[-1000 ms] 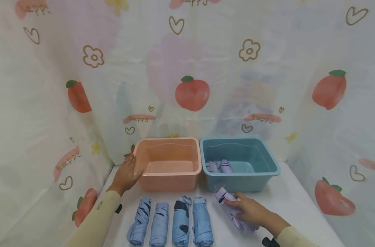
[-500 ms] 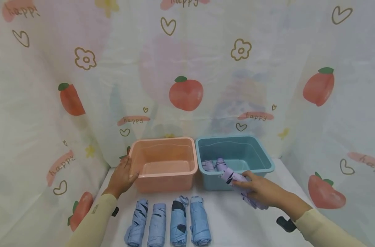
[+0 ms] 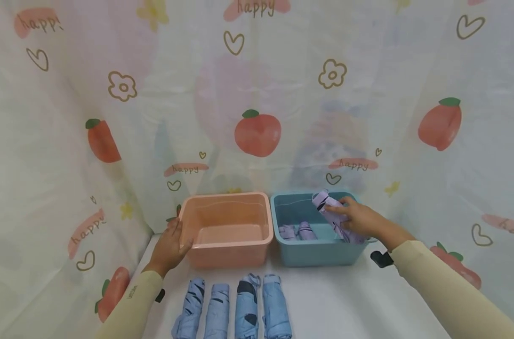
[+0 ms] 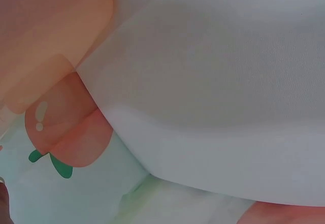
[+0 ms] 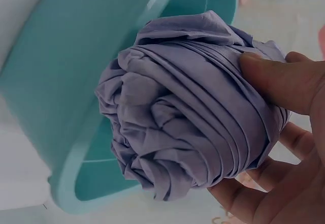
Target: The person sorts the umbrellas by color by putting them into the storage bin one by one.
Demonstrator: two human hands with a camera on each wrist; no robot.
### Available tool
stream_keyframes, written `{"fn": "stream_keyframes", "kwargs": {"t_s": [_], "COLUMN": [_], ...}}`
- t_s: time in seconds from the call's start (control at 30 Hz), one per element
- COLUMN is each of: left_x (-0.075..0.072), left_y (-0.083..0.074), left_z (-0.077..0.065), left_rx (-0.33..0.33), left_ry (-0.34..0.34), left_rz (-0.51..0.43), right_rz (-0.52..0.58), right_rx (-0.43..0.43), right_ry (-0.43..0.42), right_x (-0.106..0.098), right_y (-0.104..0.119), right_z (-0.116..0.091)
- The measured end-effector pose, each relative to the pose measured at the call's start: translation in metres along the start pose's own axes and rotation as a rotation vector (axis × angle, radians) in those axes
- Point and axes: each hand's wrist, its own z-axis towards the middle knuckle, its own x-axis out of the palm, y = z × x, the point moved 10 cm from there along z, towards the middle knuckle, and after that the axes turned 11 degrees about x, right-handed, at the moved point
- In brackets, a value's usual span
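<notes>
My right hand (image 3: 363, 220) grips a rolled lilac folding umbrella (image 3: 335, 217), tilted above the right part of the teal bin (image 3: 320, 254). In the right wrist view, thumb and fingers curl round its pleated fabric (image 5: 203, 102), with the bin's rim behind. Inside that bin, towards its left, lie two more lilac umbrellas (image 3: 306, 231). My left hand (image 3: 167, 247) rests with extended fingers against the left side of the peach bin (image 3: 227, 256), which holds nothing visible. Only a sliver of a finger shows at the edge of the left wrist view.
Several rolled blue umbrellas (image 3: 246, 306) lie in a row on the white table (image 3: 325, 301), in front of the bins. Both bins stand side by side near the back. A fruit-printed curtain (image 3: 257, 179) encloses the table at the back and sides.
My right hand has lifted the lilac umbrella from the table and carried it up and away from me over the teal bin. The left hand stays at the peach bin.
</notes>
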Motion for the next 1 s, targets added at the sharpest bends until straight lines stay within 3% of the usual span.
{"fn": "stream_keyframes", "kwargs": {"t_s": [0.23, 0.4, 0.8, 1.0], "left_x": [0.009, 0.011, -0.001, -0.003], "left_y": [-0.002, -0.003, -0.004, -0.002], "left_z": [-0.003, -0.005, -0.005, -0.003], "left_rx": [0.033, 0.046, 0.055, 0.044], "left_ry": [-0.023, -0.03, 0.003, 0.012], "left_rz": [-0.005, 0.025, 0.056, 0.049], "right_rz": [0.03, 0.08, 0.067, 0.102], "right_rx": [0.06, 0.074, 0.232, 0.278], "right_ry": [0.009, 0.043, 0.211, 0.254], "right_x": [0.004, 0.022, 0.076, 0.083], "right_y": [-0.035, -0.054, -0.082, -0.088], "right_z": [0.04, 0.06, 0.085, 0.094]}}
